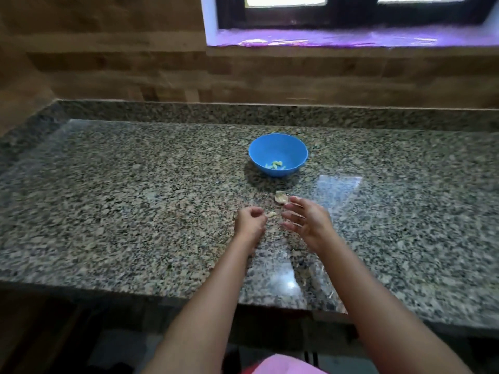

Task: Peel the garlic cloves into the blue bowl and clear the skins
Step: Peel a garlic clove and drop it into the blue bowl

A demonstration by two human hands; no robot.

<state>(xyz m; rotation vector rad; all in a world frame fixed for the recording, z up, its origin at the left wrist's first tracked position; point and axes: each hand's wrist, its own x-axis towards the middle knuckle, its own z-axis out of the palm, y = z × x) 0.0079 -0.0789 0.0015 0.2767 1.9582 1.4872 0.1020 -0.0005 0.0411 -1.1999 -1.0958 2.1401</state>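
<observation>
A person peels garlic by hand at a speckled granite bench. The left hand has its fingers curled tight and appears to pinch a small pale garlic piece at their tips. Blur leaves it unclear whether this is a clove or a strip of skin. The right hand hovers just beside it, fingers spread wide and straight, holding nothing. Just beyond the right fingertips a loose garlic skin lies on the stone, between the hands and the blue bowl. The bowl stands nearer the bench's back edge than its front, roughly midway along, with a few peeled cloves in its bottom. A clove is likely small, light and firm, and a little slick once bare, so it is best pinched across its thick middle. The skin looks papery and almost weightless. It is apt to cling to damp fingertips or drift away, so sweeping it with the side of the hand toward the front edge should work better than picking at it. The polished stone is hard and glossy and mirrors the window, and its pale flecks could hide stray scraps. Behind the bench runs a brown wood-look wall, below a sill that shows purple in an otherwise dim room.
</observation>
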